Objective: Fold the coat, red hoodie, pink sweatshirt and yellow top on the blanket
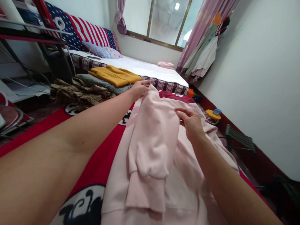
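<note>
Across lower center, pink sweatshirt (187, 178) lying on red blanket (100, 140), soft and light, best gripped at its folded sleeve (152, 140). Right hand (191, 123) pinching fabric; left hand (139, 89) curling, grip unclear.

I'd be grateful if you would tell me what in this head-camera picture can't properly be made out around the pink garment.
Head view: the lower hem of the pink sweatshirt, cut off by the bottom edge.
Head view: the fabric pinched by the right hand, hidden by its fingers.
Head view: the pattern on the red printed cloth, hidden by the sweatshirt and left arm.
Head view: the blue-and-yellow object, too small to identify.
</note>
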Action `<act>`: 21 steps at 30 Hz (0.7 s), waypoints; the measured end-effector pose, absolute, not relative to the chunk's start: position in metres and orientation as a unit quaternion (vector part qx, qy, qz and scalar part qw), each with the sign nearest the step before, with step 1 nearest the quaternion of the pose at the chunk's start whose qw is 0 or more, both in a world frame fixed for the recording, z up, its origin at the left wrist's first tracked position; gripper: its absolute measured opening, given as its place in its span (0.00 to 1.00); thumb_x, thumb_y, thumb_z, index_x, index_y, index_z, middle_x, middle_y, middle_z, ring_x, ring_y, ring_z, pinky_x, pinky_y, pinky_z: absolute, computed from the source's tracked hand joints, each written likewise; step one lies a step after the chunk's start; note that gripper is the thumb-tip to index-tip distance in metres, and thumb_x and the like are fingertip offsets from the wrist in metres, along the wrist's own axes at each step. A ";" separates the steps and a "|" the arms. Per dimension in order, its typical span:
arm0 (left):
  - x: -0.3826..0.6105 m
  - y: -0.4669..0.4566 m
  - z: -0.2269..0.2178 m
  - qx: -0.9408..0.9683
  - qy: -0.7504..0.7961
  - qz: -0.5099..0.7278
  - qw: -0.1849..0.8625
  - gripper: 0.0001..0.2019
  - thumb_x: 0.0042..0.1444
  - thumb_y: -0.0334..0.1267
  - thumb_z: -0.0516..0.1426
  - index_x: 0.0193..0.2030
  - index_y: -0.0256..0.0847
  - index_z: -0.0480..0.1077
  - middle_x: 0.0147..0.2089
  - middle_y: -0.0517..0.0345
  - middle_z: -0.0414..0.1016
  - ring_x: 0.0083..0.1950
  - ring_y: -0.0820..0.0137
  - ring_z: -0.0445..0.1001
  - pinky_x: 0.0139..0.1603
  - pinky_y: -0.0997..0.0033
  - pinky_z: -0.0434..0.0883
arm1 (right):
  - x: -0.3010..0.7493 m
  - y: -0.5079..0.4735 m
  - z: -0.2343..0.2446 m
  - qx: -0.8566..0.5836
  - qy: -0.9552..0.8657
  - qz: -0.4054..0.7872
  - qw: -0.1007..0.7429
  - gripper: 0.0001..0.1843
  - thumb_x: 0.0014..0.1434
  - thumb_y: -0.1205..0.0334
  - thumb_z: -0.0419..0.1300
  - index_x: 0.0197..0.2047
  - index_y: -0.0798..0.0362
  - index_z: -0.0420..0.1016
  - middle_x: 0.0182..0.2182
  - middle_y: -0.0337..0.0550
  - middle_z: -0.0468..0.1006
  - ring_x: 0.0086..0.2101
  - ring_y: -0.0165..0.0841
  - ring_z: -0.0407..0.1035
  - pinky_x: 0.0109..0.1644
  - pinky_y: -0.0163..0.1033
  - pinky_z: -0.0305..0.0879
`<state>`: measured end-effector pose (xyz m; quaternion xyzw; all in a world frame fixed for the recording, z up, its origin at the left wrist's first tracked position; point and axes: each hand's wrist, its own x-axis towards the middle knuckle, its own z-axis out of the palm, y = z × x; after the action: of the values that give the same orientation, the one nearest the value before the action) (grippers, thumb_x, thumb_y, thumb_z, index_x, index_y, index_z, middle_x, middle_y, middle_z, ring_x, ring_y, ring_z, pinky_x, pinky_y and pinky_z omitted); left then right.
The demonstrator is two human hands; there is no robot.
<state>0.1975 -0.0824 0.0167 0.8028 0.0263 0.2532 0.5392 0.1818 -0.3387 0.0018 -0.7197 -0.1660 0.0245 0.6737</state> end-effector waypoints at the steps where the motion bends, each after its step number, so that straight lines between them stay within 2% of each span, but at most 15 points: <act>1: 0.200 -0.081 0.011 0.812 0.038 0.243 0.530 0.28 0.59 0.20 0.51 0.67 0.21 0.54 0.57 0.33 0.71 0.46 0.68 0.75 0.47 0.64 0.72 | 0.189 -0.337 -0.006 -0.732 -0.157 0.036 0.661 0.20 0.44 0.60 0.65 0.42 0.55 0.78 0.26 0.37 0.75 0.25 0.26 0.66 0.30 0.33 0.66; 3: 0.197 -0.080 -0.007 0.825 0.065 0.217 0.518 0.29 0.57 0.21 0.53 0.66 0.21 0.56 0.60 0.32 0.68 0.50 0.64 0.74 0.50 0.62 0.72 | 0.196 -0.337 -0.027 -0.775 -0.161 0.075 0.607 0.25 0.45 0.63 0.63 0.50 0.55 0.75 0.30 0.40 0.77 0.30 0.30 0.71 0.34 0.36 0.70; 6: 0.167 -0.079 -0.035 0.856 0.049 0.203 0.473 0.26 0.50 0.20 0.57 0.58 0.30 0.69 0.60 0.43 0.70 0.58 0.59 0.70 0.59 0.60 0.67 | 0.188 -0.349 -0.052 -0.838 -0.244 0.035 0.487 0.27 0.48 0.68 0.59 0.54 0.52 0.74 0.44 0.48 0.76 0.43 0.39 0.73 0.44 0.44 0.73; 9: 0.117 -0.082 -0.045 0.912 -0.072 0.170 0.365 0.27 0.49 0.22 0.58 0.57 0.42 0.72 0.65 0.50 0.65 0.65 0.59 0.64 0.64 0.61 0.64 | 0.165 -0.369 -0.052 -0.854 -0.383 -0.050 0.350 0.29 0.52 0.74 0.56 0.56 0.47 0.74 0.58 0.50 0.67 0.58 0.43 0.64 0.59 0.50 0.65; 11: 0.081 -0.088 -0.041 0.936 -0.177 0.118 0.281 0.27 0.52 0.26 0.59 0.59 0.47 0.70 0.68 0.52 0.60 0.68 0.58 0.59 0.67 0.56 0.60 | 0.148 -0.383 -0.043 -0.842 -0.464 -0.031 0.272 0.32 0.52 0.77 0.56 0.58 0.43 0.73 0.64 0.47 0.62 0.63 0.44 0.57 0.64 0.53 0.59; 13: 0.050 -0.096 -0.036 0.939 -0.249 0.063 0.229 0.26 0.53 0.33 0.62 0.60 0.52 0.70 0.71 0.53 0.56 0.71 0.54 0.52 0.69 0.50 0.55 | 0.133 -0.392 -0.034 -0.824 -0.520 0.012 0.225 0.32 0.53 0.76 0.58 0.58 0.41 0.73 0.67 0.45 0.58 0.65 0.46 0.54 0.65 0.56 0.57; 16: 0.021 -0.112 -0.038 0.930 -0.306 0.031 0.202 0.21 0.55 0.38 0.63 0.55 0.57 0.73 0.70 0.57 0.58 0.73 0.52 0.48 0.68 0.50 0.56 | 0.119 -0.396 -0.030 -0.799 -0.558 0.049 0.218 0.24 0.57 0.71 0.60 0.55 0.40 0.76 0.67 0.47 0.59 0.65 0.47 0.54 0.63 0.56 0.61; 18: 0.014 -0.121 -0.044 0.919 -0.334 0.045 0.204 0.14 0.57 0.35 0.61 0.49 0.54 0.77 0.64 0.56 0.67 0.69 0.55 0.57 0.66 0.55 0.58 | 0.115 -0.393 -0.032 -0.787 -0.563 0.042 0.249 0.17 0.61 0.68 0.58 0.50 0.43 0.80 0.63 0.48 0.67 0.63 0.46 0.59 0.61 0.55 0.62; 20: 0.011 -0.126 -0.046 0.909 -0.351 0.061 0.217 0.10 0.60 0.31 0.58 0.42 0.49 0.79 0.53 0.54 0.77 0.58 0.63 0.71 0.62 0.63 0.63 | 0.112 -0.388 -0.031 -0.775 -0.555 0.024 0.301 0.13 0.63 0.65 0.57 0.46 0.44 0.81 0.57 0.49 0.74 0.59 0.43 0.66 0.60 0.53 0.64; 21: 0.009 -0.128 -0.044 0.906 -0.351 0.068 0.228 0.10 0.60 0.30 0.56 0.40 0.46 0.79 0.46 0.54 0.79 0.50 0.66 0.75 0.57 0.67 0.65 | 0.110 -0.387 -0.030 -0.768 -0.549 0.015 0.330 0.13 0.64 0.64 0.57 0.45 0.45 0.81 0.54 0.48 0.76 0.57 0.42 0.68 0.60 0.52 0.65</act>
<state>0.0091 -0.1278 -0.0436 0.9056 -0.3513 0.0678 0.2278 0.1099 -0.3869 -0.0300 -0.7681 -0.5485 0.0151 0.3299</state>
